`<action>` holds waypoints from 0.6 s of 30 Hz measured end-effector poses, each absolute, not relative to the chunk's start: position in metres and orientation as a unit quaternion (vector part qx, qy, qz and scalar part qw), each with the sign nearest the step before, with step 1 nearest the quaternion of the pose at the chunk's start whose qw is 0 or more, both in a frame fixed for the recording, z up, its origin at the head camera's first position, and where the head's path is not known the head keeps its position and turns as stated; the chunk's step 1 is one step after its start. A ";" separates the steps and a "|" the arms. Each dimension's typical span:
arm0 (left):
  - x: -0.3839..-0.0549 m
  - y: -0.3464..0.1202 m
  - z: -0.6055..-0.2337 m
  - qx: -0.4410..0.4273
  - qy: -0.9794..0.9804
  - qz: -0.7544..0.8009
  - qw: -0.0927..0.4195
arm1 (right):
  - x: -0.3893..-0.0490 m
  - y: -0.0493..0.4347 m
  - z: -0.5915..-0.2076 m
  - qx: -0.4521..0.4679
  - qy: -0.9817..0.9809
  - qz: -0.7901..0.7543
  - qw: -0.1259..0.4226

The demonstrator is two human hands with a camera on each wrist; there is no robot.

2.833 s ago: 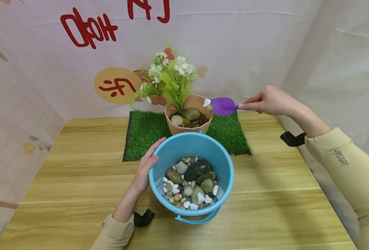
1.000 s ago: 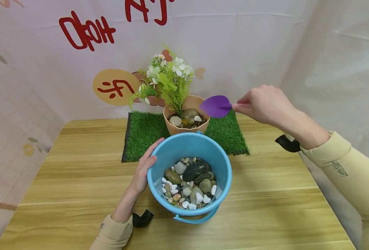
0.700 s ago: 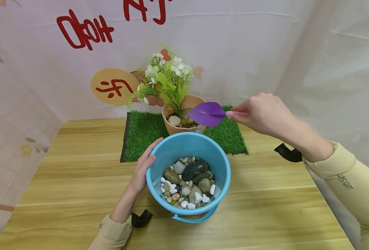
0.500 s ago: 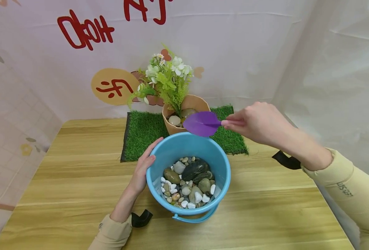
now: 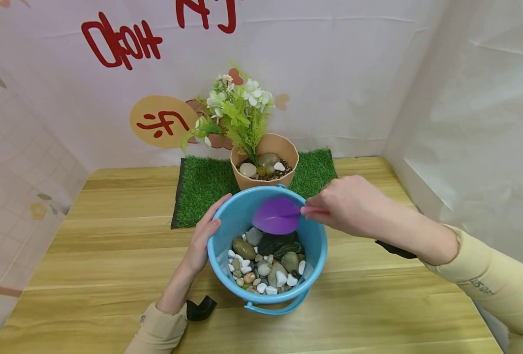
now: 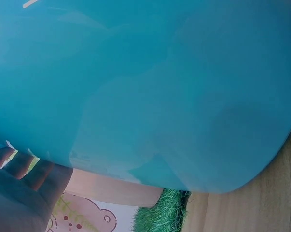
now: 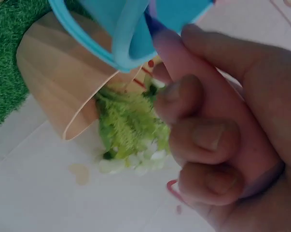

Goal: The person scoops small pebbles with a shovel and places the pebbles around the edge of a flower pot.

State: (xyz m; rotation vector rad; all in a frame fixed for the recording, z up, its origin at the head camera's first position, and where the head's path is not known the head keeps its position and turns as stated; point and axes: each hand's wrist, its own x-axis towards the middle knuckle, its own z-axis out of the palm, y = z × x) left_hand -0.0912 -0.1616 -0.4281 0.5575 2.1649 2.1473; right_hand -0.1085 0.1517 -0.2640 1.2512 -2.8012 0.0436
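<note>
A blue bucket [image 5: 217, 275] of mixed stones [image 5: 263, 270] stands at the middle of the table. My left hand [image 5: 201, 241] holds its left side, the thumb over the rim and the fingers along the outer wall. With my right hand [image 5: 350, 206] I grip the pink handle [image 7: 208, 92] of a purple trowel [image 5: 276, 216], fingers wrapped round it in the right wrist view. The trowel's blade is inside the bucket, above the dark stones near the back wall; whether it touches them I cannot tell. Behind the bucket sits a peach flowerpot [image 5: 243, 179] with stones on its soil.
White flowers and green leaves [image 5: 239, 108] rise from the flowerpot. A green turf mat [image 5: 203, 191] lies under it on the wooden table [image 5: 110, 255]. The bucket's handle [image 5: 279, 309] hangs at its near side. A printed white backdrop [image 5: 341, 73] closes off the back.
A white stone and a greenish one slid from the trowel into the flowerpot. My right hand then brought the bare trowel down and toward me into the bucket. My left hand stayed put.
</note>
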 end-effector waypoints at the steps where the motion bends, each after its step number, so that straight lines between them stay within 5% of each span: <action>1: -0.091 -0.162 -0.428 0.179 0.698 0.693 0.021 | -0.107 0.150 -0.265 0.416 -0.909 0.009 0.030; 8: -0.090 -0.161 -0.427 0.177 0.700 0.691 0.025 | -0.096 0.133 -0.265 0.444 -0.894 -0.052 -0.011; 18: -0.089 -0.161 -0.426 0.178 0.699 0.692 0.013 | -0.079 0.116 -0.272 0.490 -0.854 -0.159 0.077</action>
